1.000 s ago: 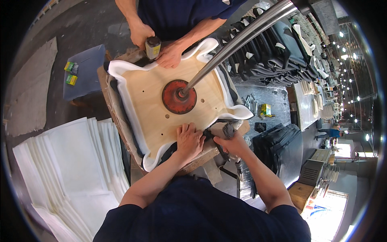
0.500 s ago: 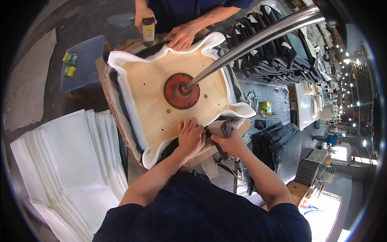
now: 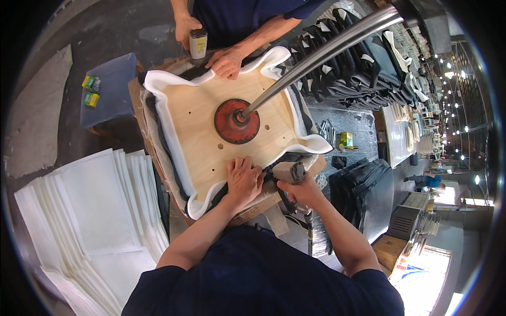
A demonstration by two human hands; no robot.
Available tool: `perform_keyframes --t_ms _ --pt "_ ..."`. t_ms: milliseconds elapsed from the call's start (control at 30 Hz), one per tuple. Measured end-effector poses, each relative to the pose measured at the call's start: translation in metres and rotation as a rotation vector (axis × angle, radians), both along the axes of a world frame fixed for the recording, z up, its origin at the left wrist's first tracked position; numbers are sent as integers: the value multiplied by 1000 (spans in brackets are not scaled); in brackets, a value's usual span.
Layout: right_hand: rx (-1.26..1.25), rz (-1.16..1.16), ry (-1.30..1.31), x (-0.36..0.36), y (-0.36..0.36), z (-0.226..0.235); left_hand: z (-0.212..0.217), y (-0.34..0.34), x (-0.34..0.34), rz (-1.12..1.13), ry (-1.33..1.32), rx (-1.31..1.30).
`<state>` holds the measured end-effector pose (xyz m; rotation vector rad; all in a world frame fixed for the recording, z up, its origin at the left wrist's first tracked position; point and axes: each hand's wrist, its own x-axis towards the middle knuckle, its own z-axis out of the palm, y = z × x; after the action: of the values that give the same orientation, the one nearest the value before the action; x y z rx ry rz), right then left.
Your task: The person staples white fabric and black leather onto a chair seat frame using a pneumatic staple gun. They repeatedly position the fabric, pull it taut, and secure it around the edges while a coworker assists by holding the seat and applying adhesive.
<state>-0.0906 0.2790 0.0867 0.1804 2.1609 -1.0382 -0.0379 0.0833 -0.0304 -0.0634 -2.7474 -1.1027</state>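
Observation:
A plywood board (image 3: 195, 137) lies beneath a round red press disc (image 3: 237, 121) on a slanted metal rod (image 3: 321, 63). White padding (image 3: 179, 152) and a dark cover (image 3: 166, 138) curl up around its edges. With bent fingers, my left hand (image 3: 243, 178) presses the cover's edge down onto the board's near side. My right hand (image 3: 303, 192) grips a staple gun (image 3: 290, 173), its nose beside my left fingers. Across the board, a co-worker's hand (image 3: 226, 63) holds down the far edge, and their other hand (image 3: 186, 30) grips a second staple gun (image 3: 198, 45).
Stacked white padding sheets (image 3: 100, 195) stand at the left, below a blue-grey stool top (image 3: 108, 87) with small boxes. To the right are piles of black covers (image 3: 363, 189), a heap of black pieces (image 3: 348, 63) and a yellow-green box (image 3: 346, 140).
My right hand has tilted and raised the staple gun slightly. My left hand has shifted a little left along the edge. The co-worker's near hand has moved slightly left and onto the board.

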Motion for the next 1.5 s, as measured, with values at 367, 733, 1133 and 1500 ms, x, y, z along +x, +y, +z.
perform_keyframes --t_ms 367,733,1133,1500 --pt "96 52 83 -4 -16 -2 0 -8 4 -17 52 -8" --pt "-46 47 30 9 -4 -3 3 -10 7 -18 -27 -16" --pt "128 50 35 -1 -20 -3 6 0 7 41 -23 -4" --pt "60 21 92 5 -22 -6 15 -28 19 -75 -57 -129"
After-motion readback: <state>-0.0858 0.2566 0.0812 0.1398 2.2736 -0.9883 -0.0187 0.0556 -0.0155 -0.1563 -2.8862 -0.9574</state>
